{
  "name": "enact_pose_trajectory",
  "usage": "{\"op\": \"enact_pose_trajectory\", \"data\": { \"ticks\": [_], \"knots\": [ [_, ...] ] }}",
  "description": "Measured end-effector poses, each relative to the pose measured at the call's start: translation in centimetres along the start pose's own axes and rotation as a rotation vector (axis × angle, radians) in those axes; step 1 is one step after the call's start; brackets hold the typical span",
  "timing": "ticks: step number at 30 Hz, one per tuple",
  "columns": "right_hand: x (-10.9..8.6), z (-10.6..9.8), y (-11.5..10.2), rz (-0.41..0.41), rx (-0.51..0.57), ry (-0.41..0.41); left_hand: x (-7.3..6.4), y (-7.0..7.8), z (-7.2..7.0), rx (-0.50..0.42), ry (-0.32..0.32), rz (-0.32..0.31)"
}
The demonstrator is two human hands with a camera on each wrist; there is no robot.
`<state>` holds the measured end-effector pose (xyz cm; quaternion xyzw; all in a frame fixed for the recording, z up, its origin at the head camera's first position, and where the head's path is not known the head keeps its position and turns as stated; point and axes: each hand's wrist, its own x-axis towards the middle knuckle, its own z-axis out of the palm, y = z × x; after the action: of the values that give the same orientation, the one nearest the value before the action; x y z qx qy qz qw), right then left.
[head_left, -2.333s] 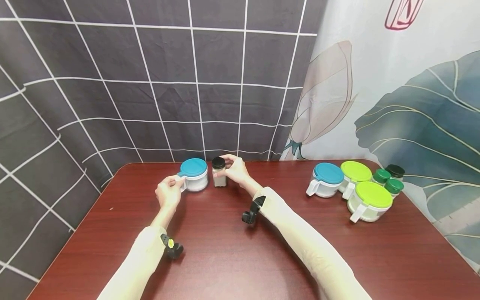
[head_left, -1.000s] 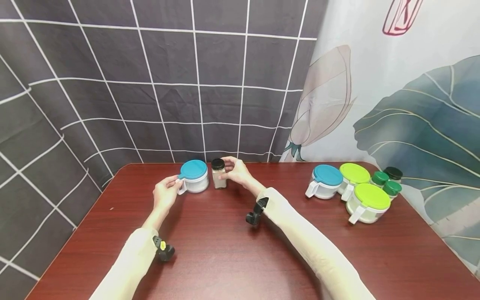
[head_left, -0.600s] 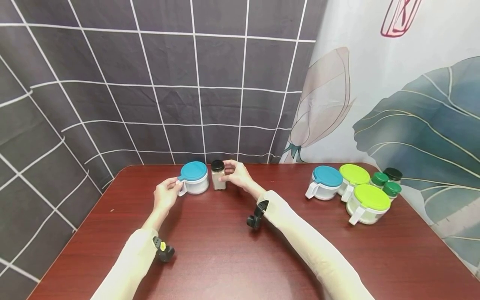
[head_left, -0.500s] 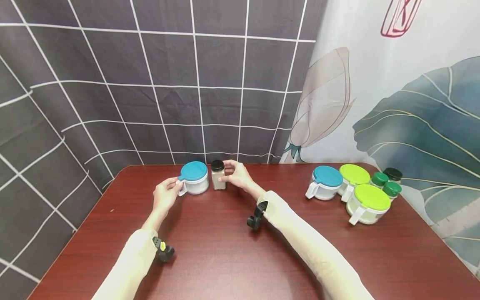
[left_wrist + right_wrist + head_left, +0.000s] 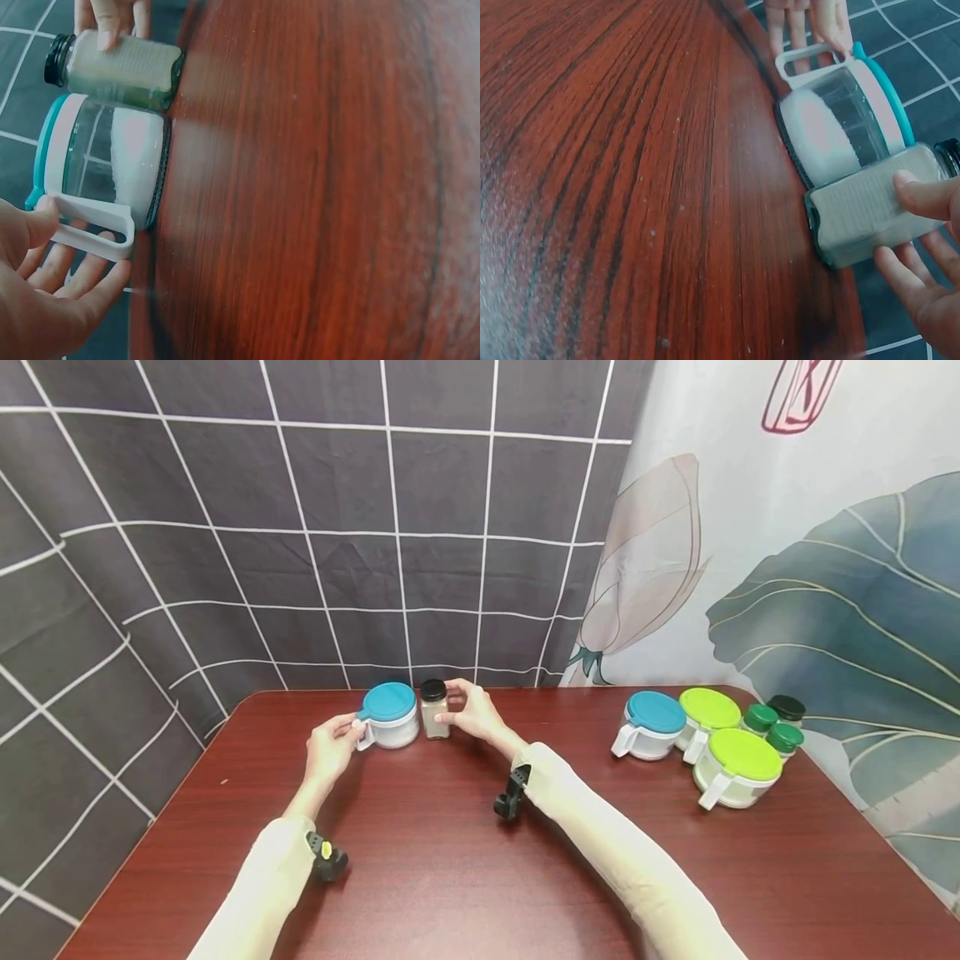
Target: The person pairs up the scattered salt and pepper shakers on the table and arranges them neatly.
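Note:
A clear seasoning jar (image 5: 135, 161) with a blue lid and white handle stands at the back left of the table, white grains inside. My left hand (image 5: 332, 749) holds its handle (image 5: 94, 217), thumb near the lid and fingers behind the loop. Right beside that jar stands a square glass spice jar (image 5: 877, 199) with a black cap and pale powder in it. My right hand (image 5: 477, 714) grips the spice jar from its right side, thumb on the near face and fingers round the back. The two jars' sides meet in the right wrist view.
At the table's right stand another blue-lidded jar (image 5: 651, 727), two lime-lidded jars (image 5: 738, 768), two green-capped jars (image 5: 785, 737) and a black-capped jar (image 5: 787, 707). A dark tiled-pattern curtain (image 5: 322, 568) hangs behind the table's (image 5: 442, 860) back edge.
The spice jar has shifted slightly left with my right hand, closing the gap to the blue-lidded jar. My left hand stays at the handle. The head view tipped a little earlier on.

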<state>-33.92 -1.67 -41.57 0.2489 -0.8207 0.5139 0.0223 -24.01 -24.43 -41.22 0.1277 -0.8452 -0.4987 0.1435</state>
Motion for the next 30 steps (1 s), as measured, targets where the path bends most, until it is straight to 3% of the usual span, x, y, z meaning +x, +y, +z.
{"op": "enact_pose_trajectory", "data": {
  "ticks": [8, 30],
  "knots": [
    [0.01, 0.14, 0.01, -0.015, -0.010, 0.014, 0.17, 0.17, -0.01, -0.003, -0.017, 0.018],
    [-0.19, 0.49, 0.29, -0.030, 0.009, 0.031, 0.06, 0.31, 0.12, -0.031, -0.047, -0.011]
  ]
}}
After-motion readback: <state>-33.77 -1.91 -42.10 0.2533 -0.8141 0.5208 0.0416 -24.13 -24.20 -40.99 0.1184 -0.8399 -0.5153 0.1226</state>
